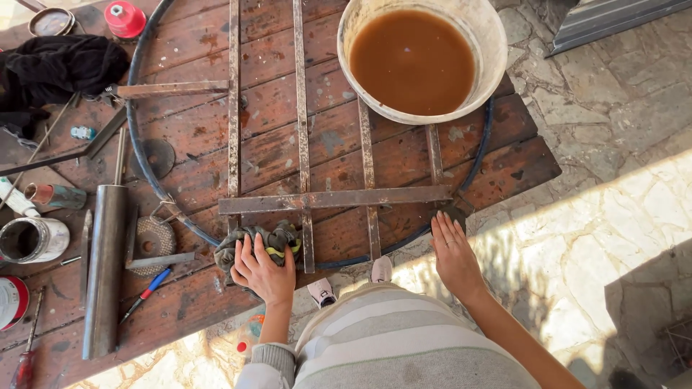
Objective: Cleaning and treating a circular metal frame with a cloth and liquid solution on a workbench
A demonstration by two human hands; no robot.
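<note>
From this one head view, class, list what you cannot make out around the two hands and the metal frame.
- Part of the rag: covered by the left hand.
- Frame corner: hidden beneath the right hand.
- Bucket depth: murky brown water hides its bottom; top edge cuts its rim.
- Ring top: cut off by the picture's top edge.
- Tin: cut by the left edge.

Only 1 view: a camera on the person's head, looking almost straight down along the torso. It sits fairly near, above the near edge of the wooden tabletop (216,151), which fills the left and centre of the frame. The stone floor (613,216) takes the right side, and both hands enter from the bottom.
</note>
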